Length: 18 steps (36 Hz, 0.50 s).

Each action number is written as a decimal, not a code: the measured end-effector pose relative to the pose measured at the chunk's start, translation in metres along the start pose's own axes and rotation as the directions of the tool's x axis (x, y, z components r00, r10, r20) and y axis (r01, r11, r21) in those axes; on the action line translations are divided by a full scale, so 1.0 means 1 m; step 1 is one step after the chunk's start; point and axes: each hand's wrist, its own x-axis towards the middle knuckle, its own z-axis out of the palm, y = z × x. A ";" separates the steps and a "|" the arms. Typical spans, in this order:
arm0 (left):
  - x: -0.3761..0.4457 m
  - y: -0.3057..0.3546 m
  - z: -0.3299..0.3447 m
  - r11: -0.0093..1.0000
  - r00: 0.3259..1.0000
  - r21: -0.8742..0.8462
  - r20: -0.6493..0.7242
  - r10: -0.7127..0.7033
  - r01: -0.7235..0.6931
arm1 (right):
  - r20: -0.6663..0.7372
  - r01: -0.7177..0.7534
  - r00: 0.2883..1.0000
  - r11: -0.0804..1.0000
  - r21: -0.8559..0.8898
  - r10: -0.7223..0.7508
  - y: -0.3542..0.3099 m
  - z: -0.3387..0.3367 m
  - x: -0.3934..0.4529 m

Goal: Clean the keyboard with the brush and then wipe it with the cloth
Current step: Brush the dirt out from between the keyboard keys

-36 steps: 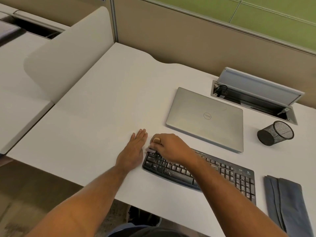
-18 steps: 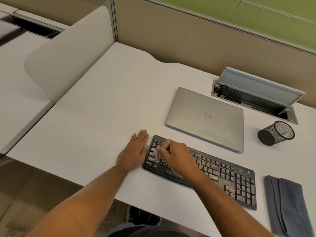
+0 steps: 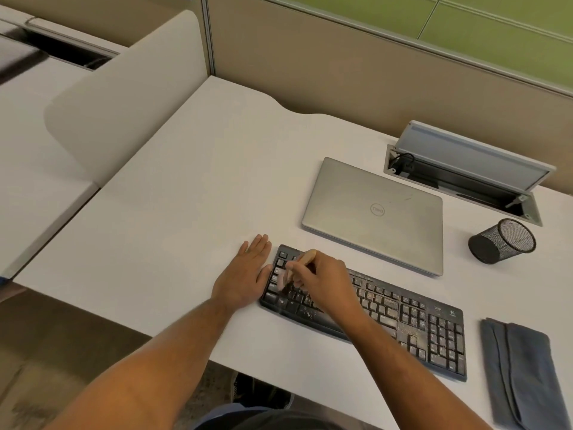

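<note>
My right hand point(image 3: 322, 282) has its grip clenched round the brush point(image 3: 305, 257), whose bristles blur, seemingly on the keyboard point(image 3: 387, 311) left keys. My left hand point(image 3: 245, 274) lies flat, released, on the tabletop point(image 3: 186, 212). The cloth point(image 3: 524, 373), partly cut off, lies right; laptop point(image 3: 375, 212) behind.

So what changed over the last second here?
The right hand, gripping the wooden-handled brush, swept from the dusty black keyboard's top-left corner down across its left keys. The left hand stayed flat beside it; the folded grey cloth stayed put.
</note>
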 end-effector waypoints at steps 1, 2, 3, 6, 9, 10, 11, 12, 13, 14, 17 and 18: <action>0.000 0.000 0.000 1.000 1.000 0.002 -0.003 -0.001 0.001 | -0.040 0.008 0.999 1.000 -0.007 -0.009 0.000 0.000 0.000; 0.000 0.000 0.000 1.000 1.000 0.005 -0.005 -0.003 0.003 | -0.054 0.022 0.998 0.999 -0.042 -0.024 0.000 0.000 0.000; -0.001 0.000 0.000 1.000 1.000 0.003 -0.006 -0.005 0.005 | -0.038 0.038 0.998 0.995 -0.091 -0.041 -0.001 0.001 0.000; -0.001 0.000 0.000 1.000 1.000 -0.014 -0.020 -0.003 0.003 | 0.069 0.074 0.996 0.975 -0.211 -0.060 -0.005 0.003 0.000; -0.001 0.000 0.000 1.000 0.999 -0.031 -0.032 -0.006 0.005 | 0.086 0.087 0.994 0.972 -0.217 -0.069 -0.009 0.004 0.004; -0.001 0.001 0.000 0.999 0.999 -0.050 -0.041 -0.013 0.011 | 0.074 0.095 0.994 0.973 -0.211 -0.081 -0.011 0.004 0.005; -0.001 0.001 0.000 0.997 0.998 -0.075 -0.052 -0.024 0.020 | 0.061 0.110 0.993 0.971 -0.211 -0.099 -0.013 0.003 0.005; -0.001 0.001 -0.001 0.995 0.997 -0.100 -0.065 -0.036 0.029 | 0.057 0.128 0.991 0.967 -0.221 -0.118 -0.014 0.003 0.006; -0.001 0.002 -0.001 0.992 0.996 -0.118 -0.077 -0.047 0.037 | 0.068 0.145 0.989 0.959 -0.242 -0.132 -0.016 0.003 0.006; -0.001 0.002 -0.001 0.991 0.995 -0.127 -0.087 -0.051 0.040 | 0.094 0.158 0.986 0.949 -0.275 -0.137 -0.017 0.003 0.007; -0.001 0.001 0.000 0.991 0.994 -0.131 -0.101 -0.045 0.031 | 0.177 0.166 0.978 0.919 -0.358 -0.108 -0.019 0.003 0.010; -0.001 0.001 0.000 0.991 0.994 -0.129 -0.103 -0.042 0.029 | 0.192 0.159 0.977 0.917 -0.365 -0.093 -0.020 0.001 0.012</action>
